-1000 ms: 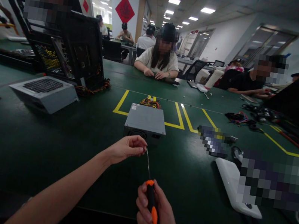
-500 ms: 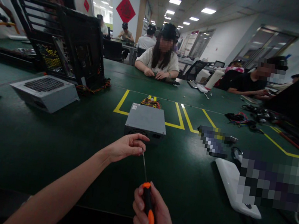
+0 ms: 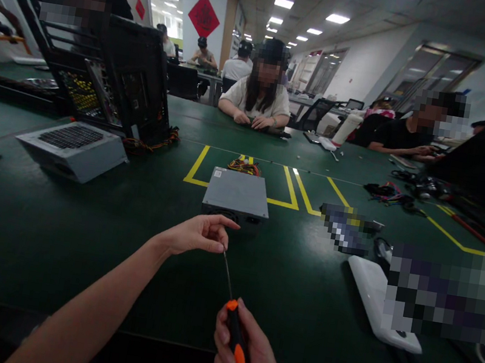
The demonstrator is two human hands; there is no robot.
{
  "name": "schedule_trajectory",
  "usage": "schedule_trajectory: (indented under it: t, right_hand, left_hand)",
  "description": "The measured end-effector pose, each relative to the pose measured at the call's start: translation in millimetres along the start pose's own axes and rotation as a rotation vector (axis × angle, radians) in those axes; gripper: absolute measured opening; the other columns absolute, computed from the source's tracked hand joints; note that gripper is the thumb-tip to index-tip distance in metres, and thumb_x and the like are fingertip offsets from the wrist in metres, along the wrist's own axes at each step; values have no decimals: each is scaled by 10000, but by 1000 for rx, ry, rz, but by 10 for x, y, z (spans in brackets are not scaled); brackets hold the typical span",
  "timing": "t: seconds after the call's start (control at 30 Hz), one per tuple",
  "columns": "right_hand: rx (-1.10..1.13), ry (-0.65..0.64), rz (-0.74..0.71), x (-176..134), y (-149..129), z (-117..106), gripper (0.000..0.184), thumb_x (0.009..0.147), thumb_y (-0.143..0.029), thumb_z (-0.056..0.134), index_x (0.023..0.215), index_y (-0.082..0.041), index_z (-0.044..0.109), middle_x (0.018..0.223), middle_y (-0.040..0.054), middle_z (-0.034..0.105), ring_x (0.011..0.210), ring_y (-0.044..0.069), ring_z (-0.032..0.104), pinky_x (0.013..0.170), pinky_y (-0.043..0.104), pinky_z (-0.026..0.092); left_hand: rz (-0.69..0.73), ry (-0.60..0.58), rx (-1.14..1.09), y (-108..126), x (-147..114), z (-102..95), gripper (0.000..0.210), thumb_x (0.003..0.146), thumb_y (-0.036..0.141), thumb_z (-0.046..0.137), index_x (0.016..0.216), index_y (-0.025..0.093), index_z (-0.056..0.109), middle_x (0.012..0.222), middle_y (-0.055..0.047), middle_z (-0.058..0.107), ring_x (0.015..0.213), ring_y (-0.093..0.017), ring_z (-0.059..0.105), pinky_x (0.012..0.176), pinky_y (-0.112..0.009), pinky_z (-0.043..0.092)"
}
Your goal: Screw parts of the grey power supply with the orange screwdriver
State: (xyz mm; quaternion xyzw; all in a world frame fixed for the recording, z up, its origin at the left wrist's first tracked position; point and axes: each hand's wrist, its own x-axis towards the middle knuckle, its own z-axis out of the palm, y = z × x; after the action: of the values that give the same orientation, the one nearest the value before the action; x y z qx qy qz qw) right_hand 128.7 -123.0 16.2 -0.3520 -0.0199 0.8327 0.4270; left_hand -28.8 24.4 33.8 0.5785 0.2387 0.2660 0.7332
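Observation:
An orange-and-black screwdriver (image 3: 238,346) is gripped by its handle in my right hand (image 3: 249,354), its thin metal shaft slanting up and slightly left. At the shaft's far end, the thumb and a bent finger of my left hand (image 3: 197,237) are pinched together, with the index finger stretched above them. Whatever lies between those fingertips at the screwdriver's tip is hidden or too small to make out. Just beyond my left hand sits a grey power supply unit (image 3: 238,192) on the green table, its coloured cables (image 3: 245,166) bunched behind it.
Left of centre rests another power supply unit (image 3: 73,148), before an upright black computer case (image 3: 125,77). A white device (image 3: 382,305) lies at right, near blurred items. Yellow tape (image 3: 290,189) marks the green table (image 3: 76,241). A person (image 3: 256,95) sits opposite.
My left hand has shifted slightly left and down, and the screwdriver's shaft has swung a little left with it. My right hand keeps its grip on the handle. The power supply units have stayed put.

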Motion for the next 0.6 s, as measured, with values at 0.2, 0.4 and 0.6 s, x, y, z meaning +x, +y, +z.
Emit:
schedule_trajectory:
  t: [0.2,0.4,0.6]
  right_hand:
    - [-53,49,-75,5,51,-59,321,693,-417,646,763,-126,531,550,-34,519,323,3,373,283,114,216]
    - [0,-7,-31,12,60,-8,337,678,-423,655,731,-114,532,523,-39,502,304,-11,326,274,106,189]
    - [51,12,-68,-4,3,6,318,681,-399,659,736,-108,543,513,-42,495,303,-14,304,284,108,207]
  left_hand:
    - [1,-47,67,50,-42,-16,518,679,124,668,1160,176,483,793,-12,592,733,-105,546,669,-231,414]
    - [40,-86,32,40,-41,-4,572,687,122,658,1212,193,444,832,-20,579,767,-109,538,704,-241,412]
    - [16,-59,-37,-51,10,-20,683,660,166,691,1262,224,375,1083,-87,532,897,-157,542,774,-296,414]
